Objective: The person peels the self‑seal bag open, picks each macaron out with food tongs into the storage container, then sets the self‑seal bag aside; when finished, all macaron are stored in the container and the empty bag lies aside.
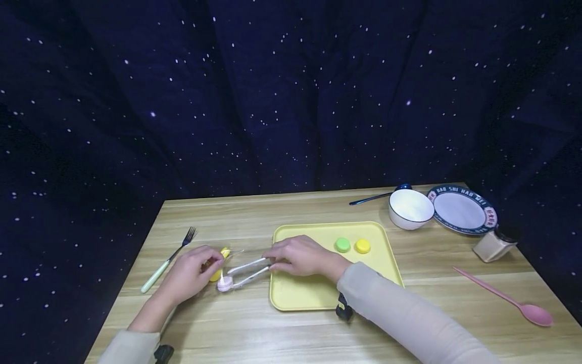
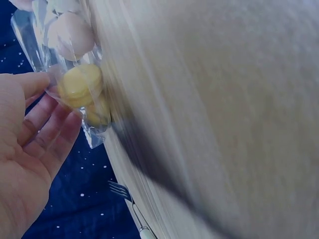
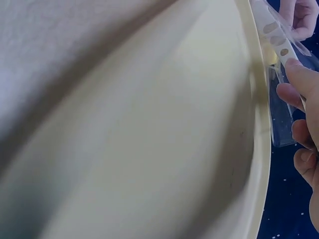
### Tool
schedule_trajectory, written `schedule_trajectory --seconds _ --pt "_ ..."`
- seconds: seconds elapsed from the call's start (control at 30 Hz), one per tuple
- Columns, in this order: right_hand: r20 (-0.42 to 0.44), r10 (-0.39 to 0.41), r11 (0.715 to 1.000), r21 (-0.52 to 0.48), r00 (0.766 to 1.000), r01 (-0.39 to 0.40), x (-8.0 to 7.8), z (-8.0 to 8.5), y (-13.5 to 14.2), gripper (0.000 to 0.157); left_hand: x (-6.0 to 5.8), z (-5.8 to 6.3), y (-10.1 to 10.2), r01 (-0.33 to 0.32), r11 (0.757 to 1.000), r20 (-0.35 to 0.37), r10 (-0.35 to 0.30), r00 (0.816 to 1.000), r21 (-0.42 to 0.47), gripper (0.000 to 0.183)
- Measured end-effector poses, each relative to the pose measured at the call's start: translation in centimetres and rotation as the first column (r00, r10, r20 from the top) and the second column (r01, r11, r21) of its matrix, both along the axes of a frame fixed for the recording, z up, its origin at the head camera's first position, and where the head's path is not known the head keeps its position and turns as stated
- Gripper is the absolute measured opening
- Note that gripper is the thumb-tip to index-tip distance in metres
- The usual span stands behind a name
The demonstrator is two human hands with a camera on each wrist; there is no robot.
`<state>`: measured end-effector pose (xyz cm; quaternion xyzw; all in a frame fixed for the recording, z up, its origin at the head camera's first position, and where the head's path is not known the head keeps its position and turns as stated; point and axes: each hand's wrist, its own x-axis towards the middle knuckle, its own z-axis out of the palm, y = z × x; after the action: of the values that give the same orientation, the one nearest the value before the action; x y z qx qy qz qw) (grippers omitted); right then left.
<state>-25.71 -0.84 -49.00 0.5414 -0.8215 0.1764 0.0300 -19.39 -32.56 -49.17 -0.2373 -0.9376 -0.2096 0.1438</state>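
Note:
My left hand [image 1: 193, 270] pinches the side of a clear plastic bag [image 2: 94, 137] on the left part of the table. Yellow macarons [image 2: 79, 85] show through the film, along with a pale pink macaron [image 1: 225, 284]. From the right, my right hand [image 1: 300, 256] grips white tongs [image 1: 251, 279], reaching over the tray's left edge. Their arms are spread, and the tips are right at the pink macaron by the bag. On the yellow tray [image 1: 309, 298] lie a green macaron [image 1: 342, 245] and a yellow macaron [image 1: 362, 246], side by side.
A fork [image 1: 168, 264] with a pale green handle lies left of my left hand. Beyond the tray's right side are a white bowl [image 1: 410, 208], a dark spoon [image 1: 370, 198], a dark-rimmed plate [image 1: 459, 208], a small jar [image 1: 493, 246] and a pink spoon [image 1: 502, 297].

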Motion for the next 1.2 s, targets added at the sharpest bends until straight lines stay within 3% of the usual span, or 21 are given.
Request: schedule_trajectory --seconds 0.27,0.47,0.73,0.97,1.2 --pt "-0.01 0.008 1.0 0.029 1.0 -0.008 0.3 0.1 -0.9 0.035 0.0 0.0 0.2 -0.01 1.0 0.02 0.011 1.0 -0.007 0.004" --pt "-0.053 -0.037 0.998 0.041 0.998 0.04 0.5 0.5 -0.9 0.033 0.0 0.1 0.2 -0.008 1.0 0.023 0.008 1.0 -0.003 0.006" --pt "0.043 -0.039 0.997 0.062 0.998 0.036 0.6 0.7 -1.1 0.032 0.0 0.1 0.3 -0.013 1.0 0.029 0.013 0.999 0.007 0.01" --pt "0.035 -0.069 0.996 0.053 0.997 0.067 1.0 0.1 -2.2 0.031 0.0 0.1 0.3 -0.004 1.0 0.022 0.004 1.0 0.009 0.01" --pt "0.006 -0.1 0.993 0.058 0.995 0.099 1.5 0.5 -2.0 0.03 0.0 0.1 0.3 -0.019 1.0 0.038 0.019 0.999 0.001 0.007"
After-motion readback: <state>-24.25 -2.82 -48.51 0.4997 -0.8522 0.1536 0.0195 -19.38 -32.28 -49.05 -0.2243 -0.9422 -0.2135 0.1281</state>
